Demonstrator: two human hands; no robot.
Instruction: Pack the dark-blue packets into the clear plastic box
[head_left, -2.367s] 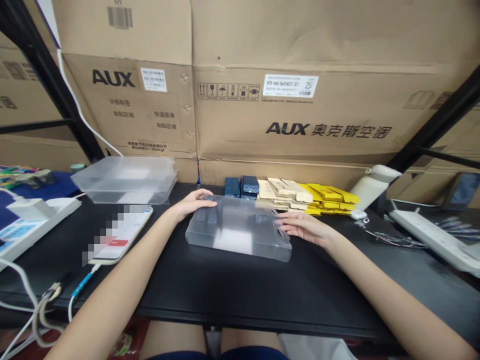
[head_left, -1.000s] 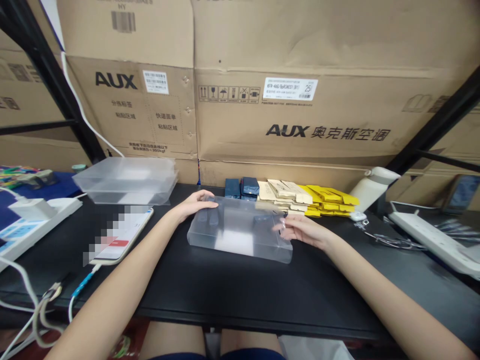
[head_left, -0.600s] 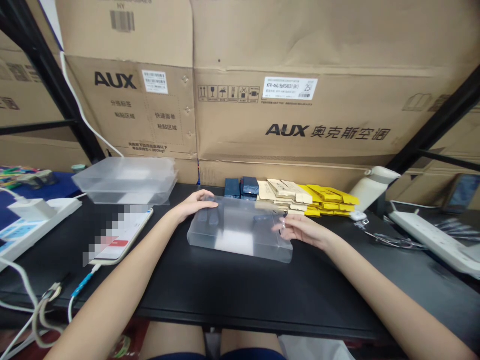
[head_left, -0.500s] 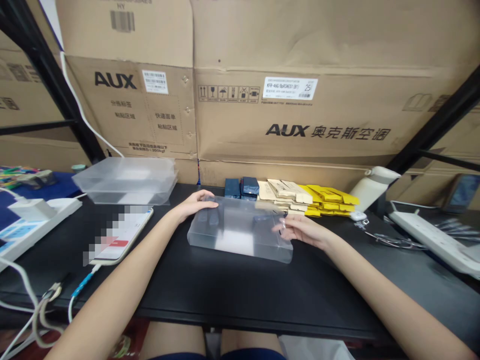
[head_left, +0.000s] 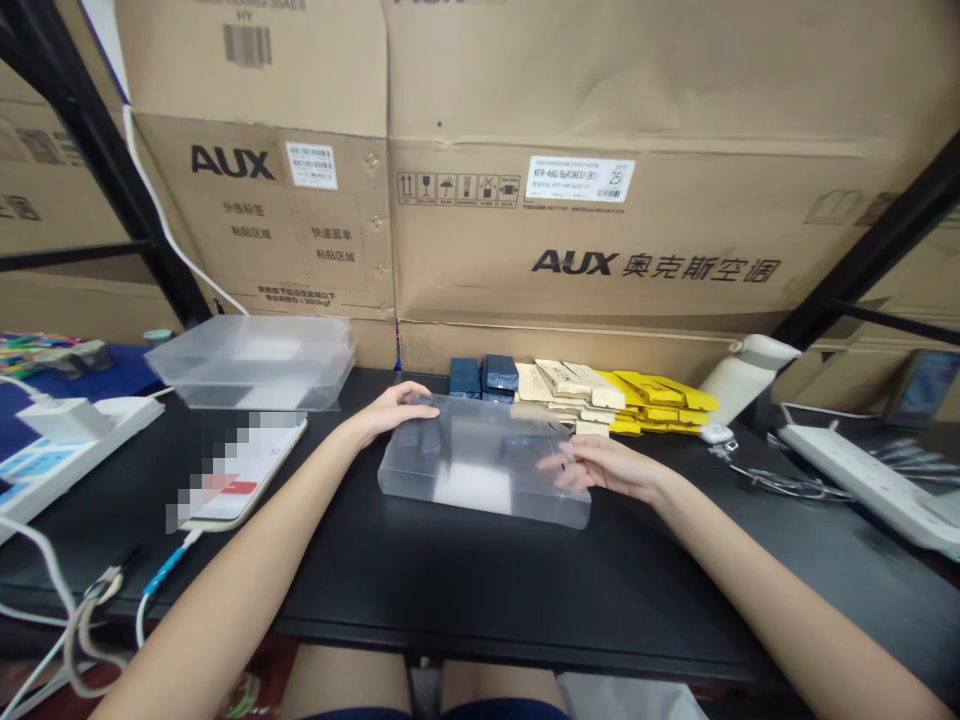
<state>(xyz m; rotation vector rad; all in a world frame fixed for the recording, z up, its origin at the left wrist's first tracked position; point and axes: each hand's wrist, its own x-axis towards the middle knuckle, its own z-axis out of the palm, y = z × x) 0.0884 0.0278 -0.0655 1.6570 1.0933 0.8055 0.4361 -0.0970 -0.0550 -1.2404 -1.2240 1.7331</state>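
Note:
A clear frosted plastic box [head_left: 450, 440] is held low above the black table in front of me. My left hand [head_left: 394, 408] grips its far left corner, with the thumb on top and the other fingers showing dimly through the plastic. At the right end, my right hand [head_left: 604, 465] holds the box by its side. Some of its fingertips look blurred through the clear wall, so I cannot tell whether they are inside or behind it. No contents show in the box.
Behind the box stand dark blue packets [head_left: 499, 375], beige packets [head_left: 570, 382] and yellow packets [head_left: 664, 395]. More clear boxes [head_left: 255, 360] are stacked at back left, near a phone [head_left: 259, 470]. Power strips [head_left: 870, 480] and a white bottle [head_left: 750, 375] stand right.
The box has shifted very slightly right and toward me. My right hand's fingers have moved a little at the box's right end; the left hand keeps its grip.

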